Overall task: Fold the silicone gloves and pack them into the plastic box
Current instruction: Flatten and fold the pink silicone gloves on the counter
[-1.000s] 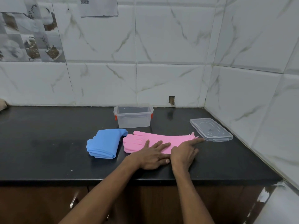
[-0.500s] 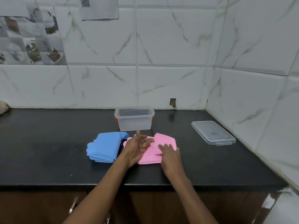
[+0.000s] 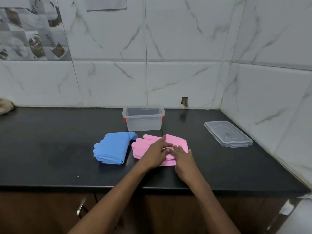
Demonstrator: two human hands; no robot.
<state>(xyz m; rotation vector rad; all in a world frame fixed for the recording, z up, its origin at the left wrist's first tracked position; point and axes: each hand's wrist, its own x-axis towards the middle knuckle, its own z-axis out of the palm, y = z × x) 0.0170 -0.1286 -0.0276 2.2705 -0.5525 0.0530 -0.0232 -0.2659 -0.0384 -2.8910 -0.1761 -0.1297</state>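
The pink silicone gloves (image 3: 177,141) lie folded over on the black counter (image 3: 50,146), glove fingers pointing left. My left hand (image 3: 156,153) lies flat on the fold, fingers straight. My right hand (image 3: 183,157) presses the near right part of the fold with straight fingers. The blue silicone gloves (image 3: 112,149) sit folded just to the left, untouched. Behind both stands the clear plastic box (image 3: 143,123) with red latches, open and with nothing in it.
The box's clear lid (image 3: 228,135) lies flat at the right near the side wall. Tiled walls close the back and right. A beige object (image 3: 5,105) sits at the far left edge. The counter's front edge runs just below my wrists.
The pink gloves went from stretched out long to folded in half. Both hands shifted onto the folded stack and now press it flat.
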